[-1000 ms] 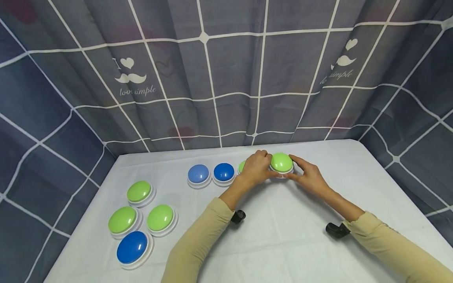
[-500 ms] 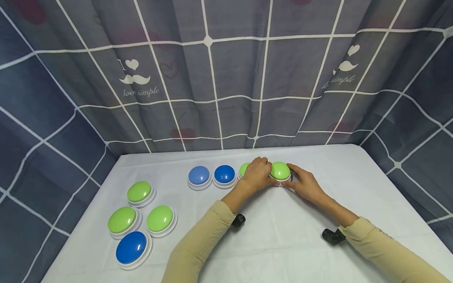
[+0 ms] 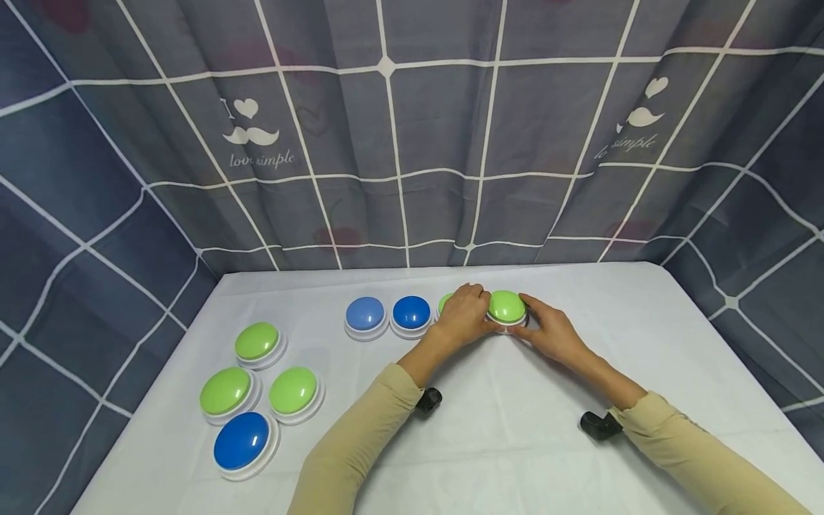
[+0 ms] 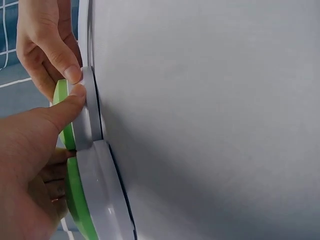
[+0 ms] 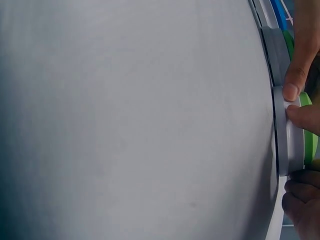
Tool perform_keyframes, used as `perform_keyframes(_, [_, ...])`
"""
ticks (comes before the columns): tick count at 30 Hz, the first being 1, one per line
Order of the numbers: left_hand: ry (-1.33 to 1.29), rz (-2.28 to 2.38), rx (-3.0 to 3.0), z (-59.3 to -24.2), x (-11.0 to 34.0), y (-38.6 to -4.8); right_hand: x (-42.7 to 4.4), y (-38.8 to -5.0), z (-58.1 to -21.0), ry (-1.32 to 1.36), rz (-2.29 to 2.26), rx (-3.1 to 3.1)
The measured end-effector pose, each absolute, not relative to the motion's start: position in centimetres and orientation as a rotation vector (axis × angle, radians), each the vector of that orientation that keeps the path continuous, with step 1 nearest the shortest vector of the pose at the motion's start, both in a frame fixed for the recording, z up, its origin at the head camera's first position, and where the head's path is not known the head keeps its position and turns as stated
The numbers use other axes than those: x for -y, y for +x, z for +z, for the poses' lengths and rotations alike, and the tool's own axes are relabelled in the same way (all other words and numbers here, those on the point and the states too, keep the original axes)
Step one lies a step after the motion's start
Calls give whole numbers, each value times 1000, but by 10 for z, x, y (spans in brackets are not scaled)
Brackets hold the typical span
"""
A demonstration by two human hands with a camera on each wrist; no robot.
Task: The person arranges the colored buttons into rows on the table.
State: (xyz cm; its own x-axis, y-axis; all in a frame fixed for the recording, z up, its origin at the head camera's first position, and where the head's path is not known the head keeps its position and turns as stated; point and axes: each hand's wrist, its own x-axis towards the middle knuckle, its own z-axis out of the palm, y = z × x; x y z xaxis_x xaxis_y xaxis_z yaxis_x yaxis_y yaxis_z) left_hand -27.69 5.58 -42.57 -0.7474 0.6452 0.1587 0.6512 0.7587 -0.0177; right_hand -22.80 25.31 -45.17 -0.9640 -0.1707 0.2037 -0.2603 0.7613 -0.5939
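Both hands hold a round green push button point(image 3: 506, 306) with a white base, at the right end of a row near the table's far edge. My left hand point(image 3: 462, 316) grips its left side, thumb on the front of the white base. From the right, my right hand point(image 3: 556, 335) holds the same button, its thumb meeting the left thumb. A second green button point(image 4: 79, 200) stands against it in the left wrist view; in the head view the left hand mostly hides it. Further left in the row sit a dark blue button point(image 3: 411, 312) and a lighter blue button point(image 3: 365, 314).
At the left of the white-covered table point(image 3: 515, 443) stands a cluster of three green buttons, one of them a front green button point(image 3: 292, 390), and a larger-looking blue button point(image 3: 241, 440). Dark checked curtains point(image 3: 431, 129) enclose the back and sides.
Both hands have brought the green button down and slightly left, up to its green neighbour. The other buttons stay in place; the head view has shifted slightly.
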Motion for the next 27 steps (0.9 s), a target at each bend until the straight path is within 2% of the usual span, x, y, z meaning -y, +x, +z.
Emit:
perform_keyframes(18, [-1030,-155,2776,-419,-47,-273,-250,-228,-442,401,935,2825])
perform_keyframes(27, [-1043,-370,2771,-389,-14,-253,-246,-223,-436,456,971,2741])
